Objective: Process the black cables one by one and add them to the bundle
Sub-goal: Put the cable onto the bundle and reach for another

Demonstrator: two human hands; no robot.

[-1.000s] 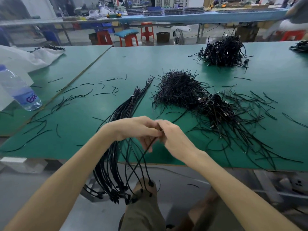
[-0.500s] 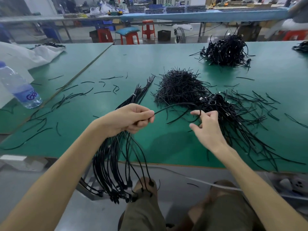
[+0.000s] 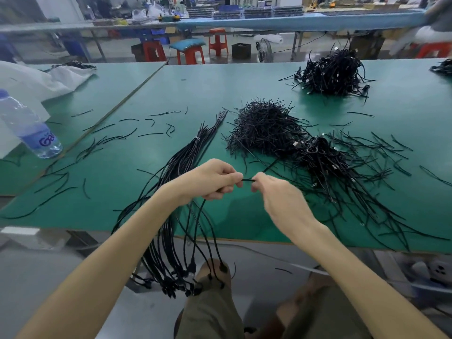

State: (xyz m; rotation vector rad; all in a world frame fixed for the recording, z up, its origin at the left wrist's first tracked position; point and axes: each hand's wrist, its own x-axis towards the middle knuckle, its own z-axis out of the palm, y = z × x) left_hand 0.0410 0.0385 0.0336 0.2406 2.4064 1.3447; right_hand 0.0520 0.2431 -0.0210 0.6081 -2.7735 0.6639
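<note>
- Pinching one black cable (image 3: 247, 180) btwn both hands: left hand (image 3: 210, 181) has thumb and forefinger closed on it, other fingers curled round a few strands that hang below. Right hand (image 3: 281, 201) has fingertips closed on the same cable, just beside the left.
- Key relation: only a short span shows btwn the two pinches and it runs roughly level, left-right. Past the right fingers the cable heads up and right toward the loose cable pile (image 3: 318, 162), so its free length lies on the right-hand side.
- The bundle (image 3: 181, 162) lies diagonal on the green table (image 3: 171, 89), tips far-right, white tie partway along. Its near part passes under the left wrist and drapes over the near edge (image 3: 244, 239), plugs hanging by the knee.
- Judgement: left hand is nearer the bundle and sits right over it, so adding the cable looks like a short move down-left. The cable's axis would need turning to match the bundle's diagonal.
- Room: bare green btwn bundle and pile. Offcut heap (image 3: 264, 126) sits behind; water bottle (image 3: 27, 123) is well apart, far left.
- Risk, prob.: the tail snagging in the pile as it pulls free.
</note>
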